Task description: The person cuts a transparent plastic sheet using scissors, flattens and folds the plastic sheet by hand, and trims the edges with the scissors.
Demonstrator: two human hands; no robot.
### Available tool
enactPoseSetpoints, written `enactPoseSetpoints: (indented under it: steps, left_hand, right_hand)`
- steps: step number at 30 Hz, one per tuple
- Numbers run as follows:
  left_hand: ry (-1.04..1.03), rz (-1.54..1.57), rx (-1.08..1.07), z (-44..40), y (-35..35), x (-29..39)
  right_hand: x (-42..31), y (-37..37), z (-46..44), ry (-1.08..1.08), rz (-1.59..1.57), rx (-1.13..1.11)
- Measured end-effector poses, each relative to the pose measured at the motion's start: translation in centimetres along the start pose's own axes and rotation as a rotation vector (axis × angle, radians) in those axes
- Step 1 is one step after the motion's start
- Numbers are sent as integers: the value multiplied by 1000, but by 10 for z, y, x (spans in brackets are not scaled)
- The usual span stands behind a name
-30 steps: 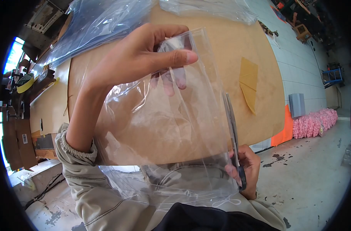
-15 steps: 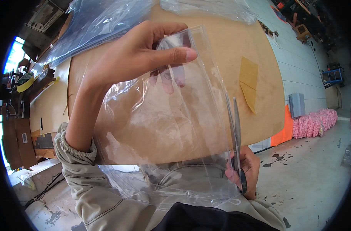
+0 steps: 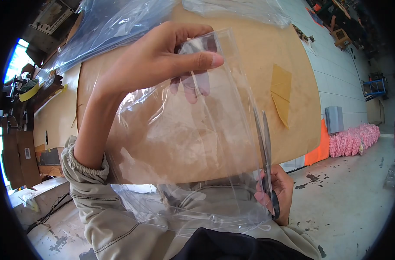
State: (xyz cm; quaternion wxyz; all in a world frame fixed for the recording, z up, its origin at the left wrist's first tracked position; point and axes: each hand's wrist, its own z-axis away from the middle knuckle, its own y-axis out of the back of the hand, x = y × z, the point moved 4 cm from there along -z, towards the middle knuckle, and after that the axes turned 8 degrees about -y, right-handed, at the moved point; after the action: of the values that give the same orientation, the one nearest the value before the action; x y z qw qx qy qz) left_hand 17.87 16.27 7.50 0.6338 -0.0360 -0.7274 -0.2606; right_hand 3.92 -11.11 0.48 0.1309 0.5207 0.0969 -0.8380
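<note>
A clear plastic bag (image 3: 184,134) spans the middle of the head view, from above the brown board down over my lap. My left hand (image 3: 180,58) pinches its upper edge, thumb on the near side and fingers seen through the plastic. Low on the right, my right hand (image 3: 279,193) is closed round the black handles of scissors (image 3: 267,160). Their blades point up along the bag's right edge and stand slightly apart. Whether the blades touch the plastic I cannot tell.
The brown board (image 3: 299,99) carries a tan tape piece (image 3: 281,93). Clear plastic sheets (image 3: 115,30) lie at the far left. At left sits a yellow tape roll (image 3: 29,92). Pink bundles (image 3: 355,139) and an orange sheet (image 3: 319,145) lie on the right.
The scissor blades have parted slightly at the tips. My left hand and the bag's top have shifted a touch to the right.
</note>
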Motion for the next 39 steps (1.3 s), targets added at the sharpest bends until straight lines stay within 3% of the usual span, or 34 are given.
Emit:
enactPoseSetpoints:
  steps: [39]
  left_hand:
    - [-29, -79, -13, 1, 2, -3]
  right_hand:
    - [-7, 0, 1, -4, 182, 91]
